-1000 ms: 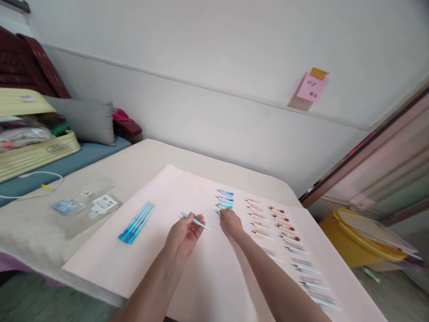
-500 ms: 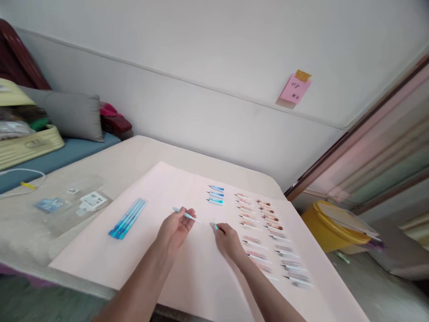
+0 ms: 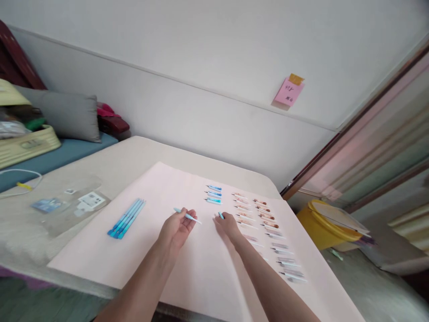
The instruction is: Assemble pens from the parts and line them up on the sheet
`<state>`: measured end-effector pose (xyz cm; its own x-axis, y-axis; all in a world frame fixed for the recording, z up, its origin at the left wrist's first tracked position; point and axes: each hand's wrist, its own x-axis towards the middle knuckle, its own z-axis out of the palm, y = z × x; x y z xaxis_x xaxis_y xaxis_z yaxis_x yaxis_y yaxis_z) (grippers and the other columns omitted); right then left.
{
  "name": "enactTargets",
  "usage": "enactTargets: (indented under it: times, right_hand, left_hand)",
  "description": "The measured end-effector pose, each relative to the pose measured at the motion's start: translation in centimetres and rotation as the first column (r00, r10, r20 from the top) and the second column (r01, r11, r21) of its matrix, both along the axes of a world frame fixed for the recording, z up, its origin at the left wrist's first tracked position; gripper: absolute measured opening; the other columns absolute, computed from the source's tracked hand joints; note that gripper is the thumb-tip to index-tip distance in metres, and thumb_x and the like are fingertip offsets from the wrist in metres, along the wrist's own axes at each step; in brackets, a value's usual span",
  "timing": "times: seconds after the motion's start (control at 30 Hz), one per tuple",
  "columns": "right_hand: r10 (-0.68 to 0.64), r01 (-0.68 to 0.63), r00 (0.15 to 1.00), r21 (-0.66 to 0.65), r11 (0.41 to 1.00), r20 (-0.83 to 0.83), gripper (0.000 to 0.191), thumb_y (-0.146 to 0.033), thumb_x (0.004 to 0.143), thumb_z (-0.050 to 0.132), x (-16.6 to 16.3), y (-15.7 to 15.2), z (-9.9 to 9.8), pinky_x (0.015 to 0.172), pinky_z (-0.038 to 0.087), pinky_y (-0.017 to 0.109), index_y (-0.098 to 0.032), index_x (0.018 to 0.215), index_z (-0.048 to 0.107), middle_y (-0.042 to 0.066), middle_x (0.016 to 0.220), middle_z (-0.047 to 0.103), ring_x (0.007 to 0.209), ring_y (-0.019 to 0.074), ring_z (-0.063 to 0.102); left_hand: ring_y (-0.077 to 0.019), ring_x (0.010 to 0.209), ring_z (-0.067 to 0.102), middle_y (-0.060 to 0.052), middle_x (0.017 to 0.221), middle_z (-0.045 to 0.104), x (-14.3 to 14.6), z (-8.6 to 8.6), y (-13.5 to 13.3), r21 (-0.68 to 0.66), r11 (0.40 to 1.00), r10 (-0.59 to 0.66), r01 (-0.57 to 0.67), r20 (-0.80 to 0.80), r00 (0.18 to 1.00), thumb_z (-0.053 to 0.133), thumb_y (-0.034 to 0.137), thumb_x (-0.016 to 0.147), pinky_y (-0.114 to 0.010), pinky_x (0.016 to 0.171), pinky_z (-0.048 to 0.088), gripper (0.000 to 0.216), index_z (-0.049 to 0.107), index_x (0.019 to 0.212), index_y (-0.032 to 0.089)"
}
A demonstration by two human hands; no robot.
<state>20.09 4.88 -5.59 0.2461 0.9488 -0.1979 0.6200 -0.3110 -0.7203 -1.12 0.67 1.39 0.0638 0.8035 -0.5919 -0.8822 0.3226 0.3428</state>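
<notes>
My left hand [image 3: 179, 226] is palm-up, its thumb holding a slim light blue pen-like piece [image 3: 190, 217] that ends in a thin white tip. To its right, my right hand [image 3: 230, 226] pinches a small blue piece [image 3: 221, 215] just over the sheet; most of that piece is hidden by the fingers. Above the right hand lies a short column of three blue pens [image 3: 214, 194] with dark tips pointing left. Long blue gradient sticks [image 3: 127, 219] lie side by side to the left of my left hand.
On the pale pink sheet [image 3: 194, 273], columns of brown and pale pens [image 3: 268, 218] extend along the right. Clear plastic packaging [image 3: 75, 205] lies at left on the bed-like surface. A yellow bin [image 3: 323, 226] stands beyond the right edge; a pink note [image 3: 289, 91] hangs on the wall.
My right hand has moved slightly up and away with the small blue piece, closer to the three blue pens. My left hand keeps its hold. The view has shifted slightly.
</notes>
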Motion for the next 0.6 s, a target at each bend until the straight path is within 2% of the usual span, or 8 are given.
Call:
enactTargets:
  times: [0.13, 0.27, 0.37, 0.47, 0.53, 0.6]
  right_hand:
    - [0.004, 0.002, 0.981, -0.032, 0.999, 0.194, 0.008, -0.025, 0.072, 0.057, -1.7, 1.6, -0.4, 0.067, 0.037, 0.028, -0.017, 0.075, 0.058, 0.011, 0.086, 0.064, 0.088, 0.0231, 0.058]
    - [0.022, -0.012, 0.977, -0.048, 0.999, 0.213, 0.002, -0.017, 0.070, 0.055, -2.5, 2.0, -0.1, 0.068, 0.037, 0.028, -0.017, 0.071, 0.057, 0.012, 0.087, 0.064, 0.089, 0.0232, 0.058]
    - [0.059, -0.054, 0.994, -0.056, 0.997, 0.088, 0.010, -0.017, 0.068, 0.054, -2.7, 1.1, 0.6, 0.057, 0.035, 0.024, -0.017, 0.059, 0.050, 0.006, 0.066, 0.060, 0.068, 0.0171, 0.056]
    - [0.085, -0.094, 0.988, -0.061, 0.994, -0.125, 0.016, -0.023, 0.071, 0.050, -2.7, -1.5, 1.5, 0.044, 0.027, 0.021, -0.019, 0.057, 0.044, -0.003, 0.050, 0.046, 0.045, 0.0088, 0.040]
    - [0.084, -0.106, 0.959, -0.071, 0.992, -0.271, 0.016, -0.028, 0.072, 0.048, -2.5, -3.9, 2.2, 0.039, 0.021, 0.020, -0.019, 0.060, 0.043, -0.005, 0.049, 0.043, 0.039, 0.0058, 0.029]
    - [0.069, -0.109, 0.921, -0.084, 0.990, -0.385, 0.014, -0.032, 0.071, 0.048, -2.2, -6.4, 2.9, 0.037, 0.017, 0.020, -0.019, 0.066, 0.044, -0.004, 0.054, 0.047, 0.038, 0.0043, 0.023]
  left_hand:
    - [-0.0162, 0.073, 0.064, -0.011, 0.082, 0.061, 0.0, 0.1, 0.0, 0.010, 1.000, 0.006, -0.006, 0.010, 1.000, 0.053, 0.005, 0.082, -0.031, 0.065, 0.058, 0.006, 0.051, 0.082, 0.011]
    - [-0.0145, 0.067, 0.063, -0.010, 0.078, 0.061, 0.2, 0.1, -0.1, -0.018, 1.000, -0.018, 0.018, -0.001, 1.000, 0.052, 0.007, 0.083, -0.030, 0.062, 0.057, 0.005, 0.050, 0.080, 0.012]
    - [-0.0147, 0.067, 0.063, -0.010, 0.077, 0.061, 0.4, 0.0, -0.2, -0.044, 0.999, -0.032, 0.032, -0.006, 0.999, 0.053, 0.008, 0.082, -0.030, 0.063, 0.057, 0.005, 0.050, 0.080, 0.012]
    - [-0.0136, 0.064, 0.062, -0.009, 0.074, 0.060, 0.8, -0.2, -0.6, -0.060, 0.997, -0.045, 0.044, -0.010, 0.999, 0.053, 0.008, 0.082, -0.029, 0.061, 0.056, 0.006, 0.050, 0.079, 0.012]
    - [-0.0122, 0.062, 0.061, -0.008, 0.072, 0.059, 1.4, -0.3, -1.0, -0.073, 0.996, -0.060, 0.058, -0.021, 0.998, 0.052, 0.008, 0.082, -0.027, 0.059, 0.055, 0.007, 0.050, 0.078, 0.012]
    - [-0.0110, 0.060, 0.060, -0.006, 0.069, 0.058, 2.2, -0.5, -1.6, -0.087, 0.993, -0.085, 0.082, -0.038, 0.996, 0.051, 0.009, 0.083, -0.025, 0.057, 0.054, 0.008, 0.050, 0.076, 0.013]
